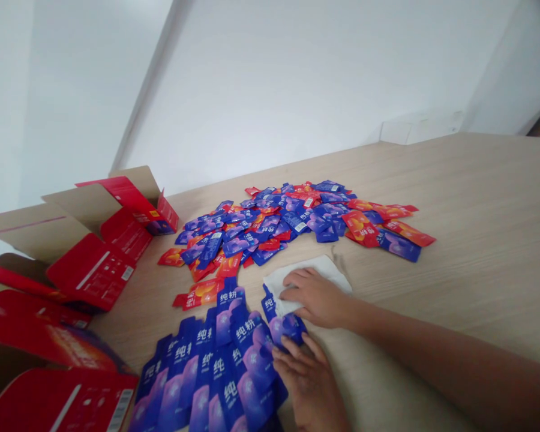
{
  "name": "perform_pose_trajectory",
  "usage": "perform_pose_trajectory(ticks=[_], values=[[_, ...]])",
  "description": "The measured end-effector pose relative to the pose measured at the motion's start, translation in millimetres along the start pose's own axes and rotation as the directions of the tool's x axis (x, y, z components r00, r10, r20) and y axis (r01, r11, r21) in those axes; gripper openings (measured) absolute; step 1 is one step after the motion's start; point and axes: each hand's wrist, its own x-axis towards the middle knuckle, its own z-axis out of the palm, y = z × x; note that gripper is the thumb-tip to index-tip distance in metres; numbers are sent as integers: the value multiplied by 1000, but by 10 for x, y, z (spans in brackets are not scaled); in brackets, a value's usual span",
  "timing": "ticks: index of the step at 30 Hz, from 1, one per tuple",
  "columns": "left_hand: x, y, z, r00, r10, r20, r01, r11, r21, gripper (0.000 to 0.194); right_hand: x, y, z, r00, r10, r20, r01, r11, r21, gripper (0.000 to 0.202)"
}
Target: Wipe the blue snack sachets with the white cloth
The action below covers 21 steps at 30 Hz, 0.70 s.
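Observation:
A folded white cloth (328, 270) lies on the table under my right hand (317, 297), whose slightly bent fingers grip it. One edge of the cloth overlaps a single blue pouch (281, 324). At the lower end of that pouch rests my left hand (308, 381), its fingers apart and stretched flat, pressing on the pouch. To the left of my left hand, several blue-purple pouches (202, 366) are laid out in overlapping rows, printed side up. An orange-red pouch (202, 294) lies just beyond those rows.
A loose heap of blue and red pouches (270, 219) spreads across the middle of the wooden table (468, 240). Open red cartons (94, 270) stand along the left side, flaps raised. A small white box (396, 132) sits against the white wall at the back.

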Motion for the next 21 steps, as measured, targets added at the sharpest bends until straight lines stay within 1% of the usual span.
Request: perform_pose_trajectory(ticks=[3,5,7,9,13,15,17,20,21], values=[[2,-24,-16,1000,24,-18,-24,1000,-4,42,-20,-91,-25,994,-108,-25,108,994,4,39],[4,-36,-30,1000,19,-3,-19,1000,-17,39,-27,-151,-17,983,-183,0,183,983,27,33],[6,-40,-40,1000,9,16,-9,1000,-24,38,-24,-173,7,977,-209,42,207,977,49,28],[7,-35,-39,1000,10,10,-10,1000,-23,39,-15,-150,34,983,-175,58,173,984,49,28],[10,-7,-14,1000,11,-4,-11,1000,-12,42,5,-34,54,999,-45,25,44,999,21,35],[13,0,-8,1000,-4,-2,4,1000,4,42,4,3,42,1000,-15,7,15,1000,11,36],[15,-4,-13,1000,-1,-10,1,1000,21,42,-3,3,24,998,-65,9,65,998,13,36],[15,-27,-32,1000,0,-14,0,1000,29,39,-18,-53,12,978,-206,39,204,978,45,32],[14,-34,-38,1000,-1,-19,2,1000,29,37,-21,-76,15,972,-230,46,227,972,58,30]])
